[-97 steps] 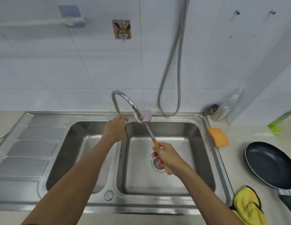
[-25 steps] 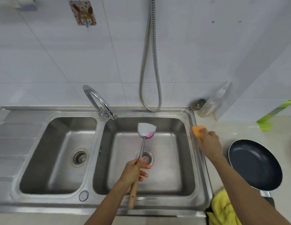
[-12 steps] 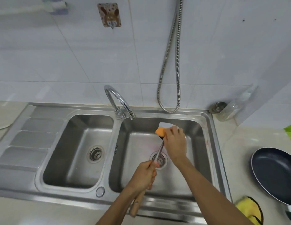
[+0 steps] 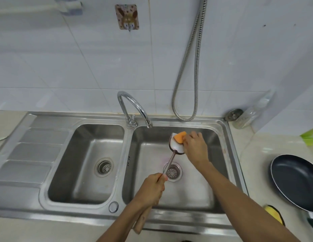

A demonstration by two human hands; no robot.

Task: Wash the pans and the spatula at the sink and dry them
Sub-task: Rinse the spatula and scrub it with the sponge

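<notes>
- Your left hand (image 4: 150, 188) is curled round the spatula (image 4: 175, 148) handle, its blade over the sink's (image 4: 237, 154) right basin.
- Your right hand (image 4: 194, 145) pinches the orange sponge (image 4: 180, 137) against the blade.
- A second ago that hand was at the sink rim, taking the sponge.
- The pan (image 4: 295, 180) sits on the tabletop (image 4: 257, 154) at your right, near a yellow cloth (image 4: 272, 213).

We log open room over the left basin (image 4: 85, 163), from above and across the front rim; the drainboard (image 4: 33, 154) beside it is likewise open. In the right basin (image 4: 192, 194) both forearms cross the front rim. The left hand (image 4: 150, 187) grips the spatula (image 4: 176, 147) over the drain (image 4: 173, 172), and the right hand (image 4: 195, 145) holds the sponge (image 4: 180, 137) on its blade near the back wall. The faucet (image 4: 134, 105) arches over the back-left corner, and the hose (image 4: 185, 84) loop hangs at the back rim. On the right counter (image 4: 253, 154), pan (image 4: 295, 182) and cloth (image 4: 274, 213) lie near the rim, with a bottle (image 4: 248, 116) in the back corner.
</notes>
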